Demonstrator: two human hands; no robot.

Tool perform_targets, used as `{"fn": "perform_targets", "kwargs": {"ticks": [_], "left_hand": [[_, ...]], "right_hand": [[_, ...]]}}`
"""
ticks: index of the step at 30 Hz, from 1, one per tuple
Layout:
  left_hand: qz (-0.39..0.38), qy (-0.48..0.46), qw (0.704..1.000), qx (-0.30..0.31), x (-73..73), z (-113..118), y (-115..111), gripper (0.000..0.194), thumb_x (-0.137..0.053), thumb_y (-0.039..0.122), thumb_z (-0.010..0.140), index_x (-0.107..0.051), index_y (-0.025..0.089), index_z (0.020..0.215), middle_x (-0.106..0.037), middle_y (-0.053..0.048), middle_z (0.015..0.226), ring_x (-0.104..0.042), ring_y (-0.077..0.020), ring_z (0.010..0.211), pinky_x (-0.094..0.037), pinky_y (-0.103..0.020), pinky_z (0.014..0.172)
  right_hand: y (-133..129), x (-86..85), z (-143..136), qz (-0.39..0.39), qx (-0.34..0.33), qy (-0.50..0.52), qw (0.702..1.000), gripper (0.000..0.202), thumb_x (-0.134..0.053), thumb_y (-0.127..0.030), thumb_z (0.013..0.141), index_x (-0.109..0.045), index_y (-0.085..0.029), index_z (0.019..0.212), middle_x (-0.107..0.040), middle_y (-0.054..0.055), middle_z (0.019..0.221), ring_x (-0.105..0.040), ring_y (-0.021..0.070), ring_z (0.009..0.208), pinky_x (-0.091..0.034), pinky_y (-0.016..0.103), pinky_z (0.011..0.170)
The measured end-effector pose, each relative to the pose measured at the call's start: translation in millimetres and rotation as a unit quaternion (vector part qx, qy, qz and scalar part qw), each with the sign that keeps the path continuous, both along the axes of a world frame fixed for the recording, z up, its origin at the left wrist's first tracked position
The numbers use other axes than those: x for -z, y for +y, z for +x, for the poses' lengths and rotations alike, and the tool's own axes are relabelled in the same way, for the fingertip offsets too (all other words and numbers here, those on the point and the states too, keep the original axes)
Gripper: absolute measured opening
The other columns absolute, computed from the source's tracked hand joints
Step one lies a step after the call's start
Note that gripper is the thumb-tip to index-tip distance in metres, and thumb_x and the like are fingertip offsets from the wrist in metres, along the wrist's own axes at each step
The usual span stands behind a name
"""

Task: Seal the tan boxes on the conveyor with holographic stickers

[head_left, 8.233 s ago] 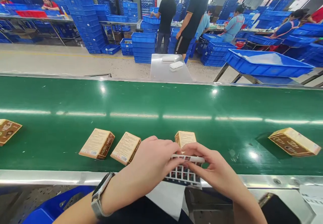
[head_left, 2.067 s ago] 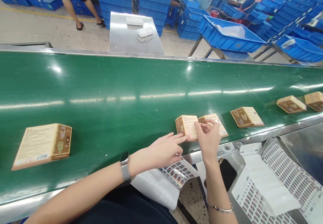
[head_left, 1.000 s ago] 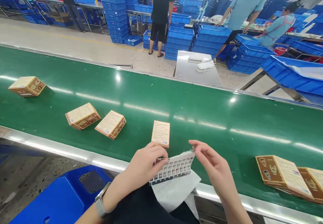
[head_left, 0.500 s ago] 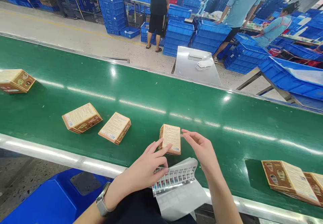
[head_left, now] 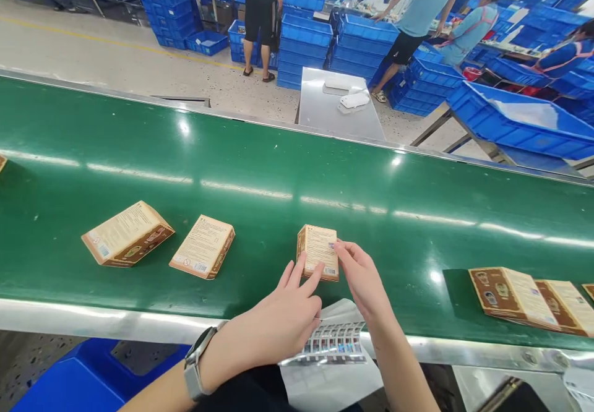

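A small cream and brown box (head_left: pixel 320 248) lies on the green conveyor belt in front of me, its printed face up. My left hand (head_left: pixel 288 316) rests two spread fingertips on that face, while its lower fingers hold a sheet of small shiny stickers (head_left: pixel 336 341) below the box. At the box's right edge, my right hand (head_left: pixel 364 276) pinches a small sticker (head_left: pixel 331 245) against the printed face. Part of the sheet is hidden behind my left hand, and its pale backing hangs over the belt's near edge.
Similar boxes lie on the belt: one box (head_left: pixel 202 248) and a tilted box (head_left: pixel 130 236) to the left, several at the right (head_left: pixel 515 297). Beyond the belt stand a metal table (head_left: pixel 336 112), stacked blue crates (head_left: pixel 304 47) and several people. A blue bin (head_left: pixel 78 378) sits below left.
My right hand has brought the sticker from beside the box onto its right edge. My left fingers stay on the box. The view has shifted, and the left boxes appear farther left.
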State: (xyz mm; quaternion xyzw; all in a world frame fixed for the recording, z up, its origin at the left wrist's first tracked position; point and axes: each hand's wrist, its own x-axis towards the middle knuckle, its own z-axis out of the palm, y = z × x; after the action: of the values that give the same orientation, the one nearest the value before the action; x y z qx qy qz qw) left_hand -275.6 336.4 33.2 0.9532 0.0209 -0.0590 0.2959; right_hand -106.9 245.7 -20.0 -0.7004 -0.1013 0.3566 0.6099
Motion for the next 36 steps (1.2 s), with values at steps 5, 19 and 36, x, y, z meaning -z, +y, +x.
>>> {"fn": "perform_targets", "kwargs": {"ticks": [5,19,36], "left_hand": [[0.014,0.008,1.000,0.016,0.3,9,-6,0.018,-0.050,0.016,0.095,-0.063,0.011,0.083,-0.029,-0.023,0.159,-0.005,-0.0420,0.149,-0.029,-0.062,0.118],[-0.143,-0.032,0.986,-0.080,-8.6,13,-11,0.014,-0.055,0.021,0.096,-0.067,0.020,0.087,-0.074,-0.006,0.112,-0.067,-0.0232,0.110,-0.049,-0.037,0.099],[-0.259,-0.026,0.911,-0.320,-29.1,-39,-38,0.027,-0.057,0.036,0.094,-0.070,0.018,0.079,-0.067,0.003,0.068,-0.055,-0.0114,0.063,-0.037,-0.022,0.058]], "right_hand": [[-4,2.6,1,-0.036,0.039,-0.051,0.997,0.042,-0.067,-0.061,0.074,-0.060,-0.021,0.086,-0.068,0.012,0.120,-0.067,0.0264,0.096,-0.055,0.037,0.077],[-42,-48.6,11,-0.107,-0.033,-0.409,0.906,0.030,-0.042,-0.039,0.099,-0.052,-0.021,0.120,-0.070,0.014,0.118,-0.068,0.0262,0.106,-0.053,0.041,0.087],[-79,-64.2,-49,0.092,-0.266,-0.628,0.725,0.019,-0.052,-0.010,0.096,-0.062,-0.024,0.106,-0.073,0.008,0.105,-0.069,0.0240,0.099,-0.051,0.041,0.088]]}}
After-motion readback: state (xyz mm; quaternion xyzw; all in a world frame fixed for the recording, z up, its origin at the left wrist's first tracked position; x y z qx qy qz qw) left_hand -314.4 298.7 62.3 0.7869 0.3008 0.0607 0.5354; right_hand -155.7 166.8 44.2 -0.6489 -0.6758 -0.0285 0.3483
